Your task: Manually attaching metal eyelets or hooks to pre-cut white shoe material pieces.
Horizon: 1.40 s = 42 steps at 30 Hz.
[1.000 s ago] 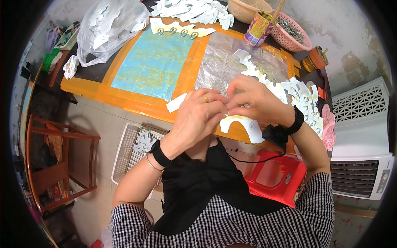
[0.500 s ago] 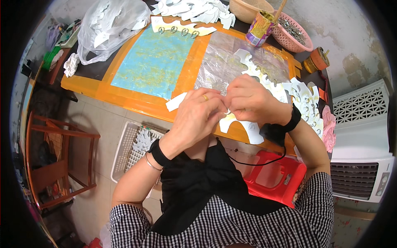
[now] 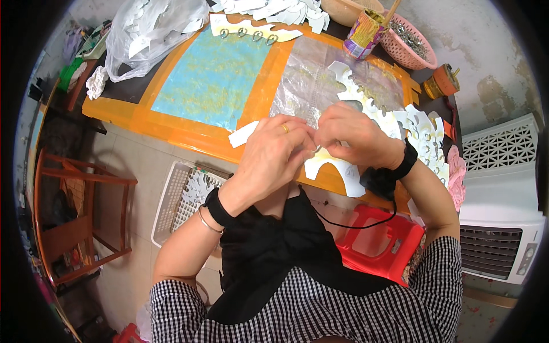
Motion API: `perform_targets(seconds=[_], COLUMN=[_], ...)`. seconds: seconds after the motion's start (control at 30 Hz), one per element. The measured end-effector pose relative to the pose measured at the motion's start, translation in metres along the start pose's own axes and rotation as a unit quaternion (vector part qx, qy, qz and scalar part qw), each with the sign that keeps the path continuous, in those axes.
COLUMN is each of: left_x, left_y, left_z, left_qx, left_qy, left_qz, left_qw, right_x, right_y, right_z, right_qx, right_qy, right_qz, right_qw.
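My left hand [image 3: 275, 150], with a gold ring on one finger, is closed over a white cut-out paper strip [image 3: 344, 172]. One end of this strip [image 3: 242, 135] sticks out left of the hand; the scalloped part spreads out below my right hand. My right hand [image 3: 355, 134] is closed in a pinch, fingertips meeting those of the left. What lies between its fingers is hidden. Beyond it lies a glue-stained scalloped paper piece [image 3: 341, 73]. At the far edge rests another wavy strip [image 3: 290, 35] with several metal rings [image 3: 257, 36] on it.
The orange-taped table [image 3: 131, 123] bears blue and clear sheets. At the back stand a plastic bag [image 3: 150, 40], a paint-smeared can [image 3: 363, 35], a pink basket [image 3: 407, 64] of metal pieces and a second can [image 3: 440, 83]. A white crate [image 3: 166, 206] and red stool [image 3: 380, 240] are below.
Both hands stay at nearly the same spot, fingers still pinched together. The right hand's fingers have shifted slightly. The whole view has moved a little.
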State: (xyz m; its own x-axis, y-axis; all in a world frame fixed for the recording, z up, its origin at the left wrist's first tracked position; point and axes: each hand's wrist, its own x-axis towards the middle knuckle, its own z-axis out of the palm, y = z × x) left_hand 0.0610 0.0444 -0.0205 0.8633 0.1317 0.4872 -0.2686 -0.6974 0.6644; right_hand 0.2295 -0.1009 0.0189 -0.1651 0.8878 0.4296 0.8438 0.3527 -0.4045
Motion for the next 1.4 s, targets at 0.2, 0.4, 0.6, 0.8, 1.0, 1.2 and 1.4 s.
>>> perform_targets(seconds=[0.2, 0.4, 0.6, 0.8, 1.0, 1.2, 1.4], left_x=[0.0, -0.001, -0.001, -0.002, -0.003, 0.01, 0.035], left_y=[-0.004, -0.005, -0.005, -0.005, -0.004, 0.01, 0.003], left_z=[0.004, 0.003, 0.003, 0.004, 0.002, -0.012, -0.023], left_qx=[-0.002, 0.004, 0.003, 0.004, 0.019, -0.037, 0.026], left_qy=[0.016, 0.014, 0.016, 0.017, 0.011, -0.032, -0.135], left_qz=[0.028, 0.043, 0.052, 0.053, 0.056, -0.038, 0.012], left_qw=[0.999, 0.999, 0.999, 0.998, 0.998, 0.998, 0.99], right_x=[-0.007, -0.005, -0.011, -0.014, -0.016, -0.018, -0.02], right_y=[-0.005, -0.014, -0.015, -0.018, -0.022, -0.011, -0.01], right_z=[-0.008, -0.019, -0.013, -0.006, -0.004, -0.008, -0.009], right_qx=[-0.053, -0.129, -0.099, -0.134, -0.13, -0.134, -0.12], right_qy=[-0.049, -0.132, -0.075, -0.063, -0.05, -0.061, -0.044], right_qz=[-0.068, -0.14, -0.059, -0.005, 0.014, -0.06, -0.069], right_qw=[0.995, 0.973, 0.99, 0.989, 0.99, 0.987, 0.989])
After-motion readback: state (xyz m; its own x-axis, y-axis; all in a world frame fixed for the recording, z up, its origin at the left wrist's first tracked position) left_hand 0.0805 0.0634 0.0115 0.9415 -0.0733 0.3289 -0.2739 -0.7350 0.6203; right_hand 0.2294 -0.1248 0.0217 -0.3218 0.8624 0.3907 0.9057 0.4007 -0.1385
